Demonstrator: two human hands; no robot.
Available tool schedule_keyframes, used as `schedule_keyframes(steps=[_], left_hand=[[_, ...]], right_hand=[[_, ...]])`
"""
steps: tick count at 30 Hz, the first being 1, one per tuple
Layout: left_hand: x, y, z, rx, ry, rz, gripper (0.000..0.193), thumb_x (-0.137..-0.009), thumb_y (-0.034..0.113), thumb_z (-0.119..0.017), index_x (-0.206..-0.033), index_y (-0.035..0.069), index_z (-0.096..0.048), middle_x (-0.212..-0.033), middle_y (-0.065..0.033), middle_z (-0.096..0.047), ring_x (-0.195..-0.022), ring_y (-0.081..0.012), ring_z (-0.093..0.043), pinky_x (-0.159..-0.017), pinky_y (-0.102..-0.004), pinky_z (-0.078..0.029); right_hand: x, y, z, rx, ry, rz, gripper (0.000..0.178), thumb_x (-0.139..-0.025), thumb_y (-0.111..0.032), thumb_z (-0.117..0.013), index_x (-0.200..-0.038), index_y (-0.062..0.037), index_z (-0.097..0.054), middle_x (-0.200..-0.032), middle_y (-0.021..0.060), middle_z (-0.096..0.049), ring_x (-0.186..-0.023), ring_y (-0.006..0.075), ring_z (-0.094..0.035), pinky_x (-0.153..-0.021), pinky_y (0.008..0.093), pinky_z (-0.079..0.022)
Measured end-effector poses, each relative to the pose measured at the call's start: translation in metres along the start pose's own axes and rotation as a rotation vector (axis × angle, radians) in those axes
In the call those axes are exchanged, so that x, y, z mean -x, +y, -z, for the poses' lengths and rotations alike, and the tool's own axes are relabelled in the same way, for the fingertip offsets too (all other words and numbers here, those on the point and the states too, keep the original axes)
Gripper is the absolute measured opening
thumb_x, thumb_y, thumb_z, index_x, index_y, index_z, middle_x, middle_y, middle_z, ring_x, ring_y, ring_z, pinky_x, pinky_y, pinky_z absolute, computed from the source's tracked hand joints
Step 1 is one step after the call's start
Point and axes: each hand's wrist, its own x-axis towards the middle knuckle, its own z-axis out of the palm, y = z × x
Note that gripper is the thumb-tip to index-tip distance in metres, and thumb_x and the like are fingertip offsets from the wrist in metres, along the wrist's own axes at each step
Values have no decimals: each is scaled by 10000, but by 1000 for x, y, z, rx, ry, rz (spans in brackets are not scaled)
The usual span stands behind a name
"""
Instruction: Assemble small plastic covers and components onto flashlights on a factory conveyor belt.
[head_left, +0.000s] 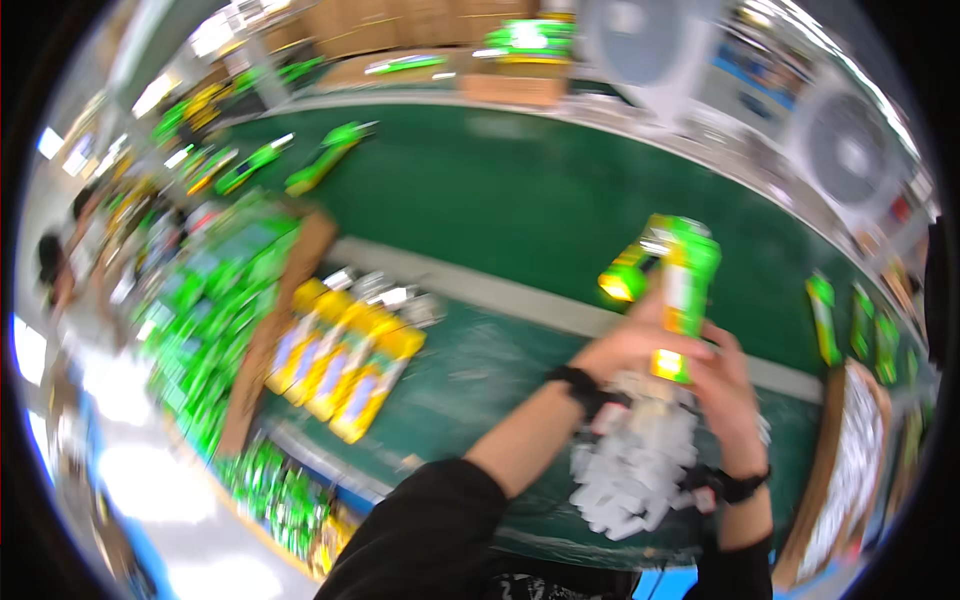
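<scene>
Landmark: the green bench (500, 200), which takes up the middle of the view; every place below is given from it.
Thing in hand: a green and yellow packaged item (685, 280), held upright above the near right part of the bench, with a round yellow-green end piece (622, 282) sticking out to its left.
Left hand (630, 345): your fingers are wrapped round the lower part of the package, closed on it; motion blur hides how tightly.
Right hand (725, 385): it is curled against the bottom of the same package from the right. It seems to share the hold, though the fingertips are too smeared to tell exactly.
Below the hands: a heap of white pieces (635, 470) lies on the near edge of the bench, right under your wrists.
Left of the bench centre: a row of yellow packs (345, 355) lies side by side, beside a brown cardboard tray (275, 330) of green goods.
Right end of the bench: more green items (822, 315) stand near another brown tray (845, 470).
Doing it well: judging by the blur, you are moving fast. Keep both hands low on the package so the top stays visible, keep it upright, and steady your wrists over the white heap before shifting your hold.
</scene>
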Motion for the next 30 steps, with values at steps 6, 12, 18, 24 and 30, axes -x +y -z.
schedule_keyframes(steps=[6,12,18,24,30], left_hand=[[-9,-3,-23,-225,-173,-74,977,-593,107,-811,-1396,17,-262,-1258,-73,-413,-1190,-184,-374,-1003,-312,-327],[-9,2,-28,-55,-207,-4,502,-764,149,-733,-1185,13,-496,-1006,-25,-571,-955,-122,-537,-837,-278,-464],[-10,7,-12,-142,-37,13,510,-793,53,-674,-1255,5,-463,-1010,-40,-575,-919,-126,-577,-811,-255,-483],[-18,-5,-18,-176,-11,33,310,-804,16,-659,-1095,15,-552,-865,-18,-570,-757,-79,-553,-599,-210,-451],[-14,-6,-14,-210,62,48,111,-831,39,-653,-935,2,-641,-797,-39,-610,-650,-100,-545,-553,-222,-427]], right_hand=[[14,9,38,59,35,51,488,-898,-99,-562,-1317,-1,-333,-1159,110,-548,-1047,188,-558,-854,307,-470],[18,-3,22,27,4,89,436,-894,-136,-580,-1273,-9,-406,-1085,74,-563,-906,125,-576,-720,249,-468],[7,-6,16,-60,71,21,376,-850,-199,-666,-1149,-24,-520,-947,-5,-591,-760,30,-522,-577,185,-401],[21,-8,33,-105,185,108,436,-841,-195,-678,-1169,20,-490,-976,27,-590,-770,59,-527,-612,209,-417],[22,1,37,-120,179,117,449,-836,-196,-686,-1169,29,-486,-1007,47,-580,-814,74,-535,-634,227,-420]])
